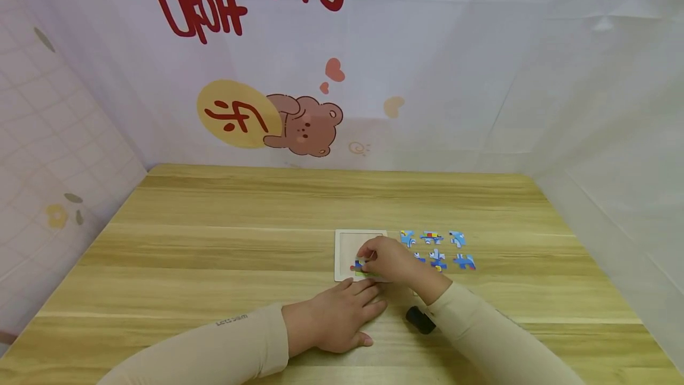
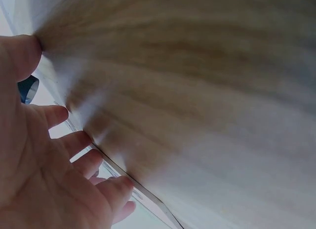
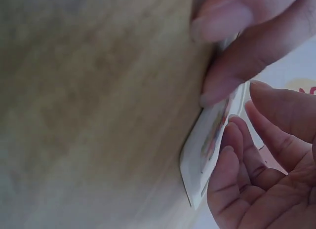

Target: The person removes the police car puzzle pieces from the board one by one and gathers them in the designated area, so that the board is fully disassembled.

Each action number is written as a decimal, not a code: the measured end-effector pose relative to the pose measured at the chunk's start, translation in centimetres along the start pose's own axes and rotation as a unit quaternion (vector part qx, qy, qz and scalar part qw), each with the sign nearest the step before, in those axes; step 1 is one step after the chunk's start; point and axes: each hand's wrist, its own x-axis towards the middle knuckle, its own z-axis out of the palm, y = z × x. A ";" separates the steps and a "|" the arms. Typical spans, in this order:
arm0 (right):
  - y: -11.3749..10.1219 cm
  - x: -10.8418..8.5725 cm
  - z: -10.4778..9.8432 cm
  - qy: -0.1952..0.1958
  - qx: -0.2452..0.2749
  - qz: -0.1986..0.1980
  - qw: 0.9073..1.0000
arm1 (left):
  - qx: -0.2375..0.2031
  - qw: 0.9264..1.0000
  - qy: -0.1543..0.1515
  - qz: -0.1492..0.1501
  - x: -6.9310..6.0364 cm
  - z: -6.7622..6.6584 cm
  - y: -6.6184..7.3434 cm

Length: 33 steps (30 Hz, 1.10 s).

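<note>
A shallow white-rimmed puzzle tray [image 1: 338, 254] lies on the table, with colourful puzzle pieces [image 1: 358, 265] at its lower edge. My right hand [image 1: 392, 260] reaches over the tray from the right. Its bent fingers come down at those pieces; whether they pinch one is hidden. In the right wrist view, the fingers [image 3: 229, 162] of this hand are close against the tray's side. My left hand [image 1: 347, 314] lies flat, palm down, in front of the tray. Its spread fingertips [image 2: 118, 187] touch or nearly touch the near rim.
Several loose blue puzzle pieces [image 1: 437, 257] lie in two rows to the right of the tray. A small black cylindrical object [image 1: 420, 319] sits by the right sleeve. The wooden table [image 1: 214, 242] is bounded by white printed cloth [image 1: 427, 76] at back and sides.
</note>
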 end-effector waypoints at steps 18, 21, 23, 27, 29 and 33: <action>0.1 0.2 0.2 -0.027 0.022 -0.016 0.999 | 0.009 0.999 0.033 0.004 0.1 0.5 -0.1; 0.2 0.2 0.2 -0.025 0.032 -0.017 0.999 | 0.010 0.999 0.033 0.004 0.1 0.5 -0.1; 0.2 0.2 0.2 -0.024 0.040 -0.021 0.999 | 0.011 0.999 0.032 0.005 0.1 0.5 -0.1; 0.5 0.3 0.3 -0.019 0.058 -0.036 0.998 | 0.014 0.999 0.033 0.007 0.1 0.5 -0.1; 0.6 0.4 0.3 -0.021 0.068 -0.035 0.997 | 0.016 0.999 0.036 0.008 0.0 0.5 -0.1; 0.8 0.5 0.2 -0.029 0.093 -0.030 0.995 | 0.016 0.999 0.039 0.011 0.0 0.5 -0.1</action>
